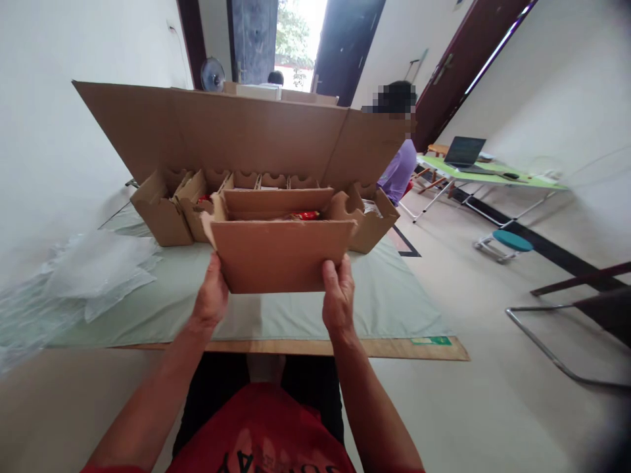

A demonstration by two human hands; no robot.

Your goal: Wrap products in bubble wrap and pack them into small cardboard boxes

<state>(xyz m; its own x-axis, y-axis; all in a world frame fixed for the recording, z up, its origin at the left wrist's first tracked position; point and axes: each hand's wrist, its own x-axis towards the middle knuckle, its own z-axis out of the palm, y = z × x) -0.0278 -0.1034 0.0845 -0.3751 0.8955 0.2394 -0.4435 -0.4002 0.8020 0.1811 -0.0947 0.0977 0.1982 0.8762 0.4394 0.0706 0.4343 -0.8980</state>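
Note:
Between my two hands is an open-topped cardboard box, its plain front panel facing me. My left hand grips its lower left corner, and my right hand grips the lower right one with the thumb on the front. Inside the box a red packet shows; the rest of its contents are hidden. Behind it several similar cardboard boxes stand in a row, among them a left one and a right one. A large upright cardboard panel rises behind that row.
Clear plastic bags lie on the left of the cloth-covered table. A person in a purple top sits beyond the panel. Toward the right are a green table with a laptop, a teal stool and a metal-framed chair.

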